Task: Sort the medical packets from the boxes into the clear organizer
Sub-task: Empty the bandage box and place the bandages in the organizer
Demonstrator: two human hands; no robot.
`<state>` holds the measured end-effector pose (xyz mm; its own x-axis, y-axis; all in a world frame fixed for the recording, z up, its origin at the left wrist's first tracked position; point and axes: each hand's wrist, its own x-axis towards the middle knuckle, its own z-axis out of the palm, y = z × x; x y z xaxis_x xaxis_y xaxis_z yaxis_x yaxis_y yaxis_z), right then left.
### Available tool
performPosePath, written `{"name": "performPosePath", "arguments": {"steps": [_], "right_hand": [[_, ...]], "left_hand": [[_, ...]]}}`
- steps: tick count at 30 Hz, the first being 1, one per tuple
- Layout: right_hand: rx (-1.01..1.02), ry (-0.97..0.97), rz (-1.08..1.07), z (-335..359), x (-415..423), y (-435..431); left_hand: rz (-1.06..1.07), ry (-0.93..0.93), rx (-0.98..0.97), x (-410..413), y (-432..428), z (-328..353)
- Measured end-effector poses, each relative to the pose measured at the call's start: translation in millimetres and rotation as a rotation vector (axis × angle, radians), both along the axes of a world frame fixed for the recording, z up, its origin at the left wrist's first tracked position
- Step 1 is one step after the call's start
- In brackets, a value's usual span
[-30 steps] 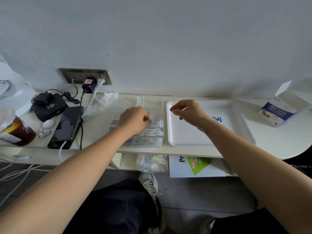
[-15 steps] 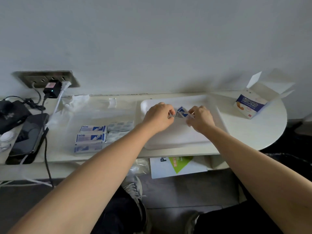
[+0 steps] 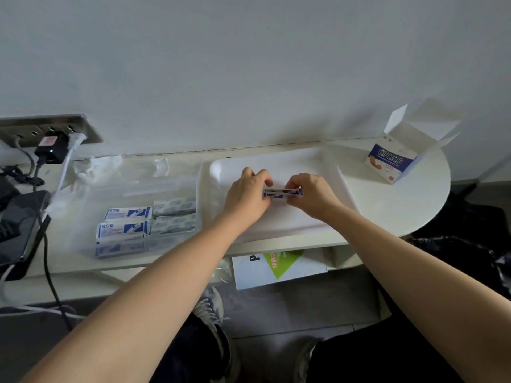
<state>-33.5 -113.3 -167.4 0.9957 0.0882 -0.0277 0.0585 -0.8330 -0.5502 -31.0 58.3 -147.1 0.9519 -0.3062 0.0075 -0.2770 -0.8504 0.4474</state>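
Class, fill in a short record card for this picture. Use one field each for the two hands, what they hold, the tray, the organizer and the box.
left hand: pinches the left end of the held packets
right hand: pinches the right end
held packets: small blue-and-white bundle, roughly level, over the tray
tray: white, on the desk under both hands
organizer: clear, left of the tray
sorted packets: lying in the organizer's compartments
box: flaps open, standing right of the tray, apart from it
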Motion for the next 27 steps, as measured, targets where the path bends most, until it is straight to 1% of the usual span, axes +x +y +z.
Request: {"name": "performPosePath", "arguments": {"steps": [5, 9, 16, 20, 23, 25, 27], "right_hand": [[0.027, -0.052, -0.008, -1.7, -6.0, -6.4], [0.074, -0.128, -0.018, 0.6, -6.5, -16.1], [0.132, -0.07, -0.035, 4.3, -8.4, -19.5], [0.098, -0.012, -0.013, -1.3, -8.1, -22.4], [0.104, 0.02, -0.054, -5.0, -7.2, -23.5], [0.126, 0.0, -0.091, -5.7, -8.4, -25.0], [0.138, -0.081, -0.108, -3.7, -11.1, -26.2]], "left_hand": [[-0.001, 0.056, 0.014, -5.7, -2.7, -5.7], [0.016, 0.032, -0.014, -2.9, -2.8, -8.9], [0.007, -0.016, -0.043, 1.8, -3.9, -13.0], [-0.002, 0.006, -0.031, 1.4, -4.3, -14.9], [-0.019, 0.02, -0.018, -0.2, -4.7, -16.2], [-0.023, 0.025, -0.014, -0.6, -4.5, -17.2], [-0.016, 0.028, -0.014, -0.3, -4.8, -17.7]]}}
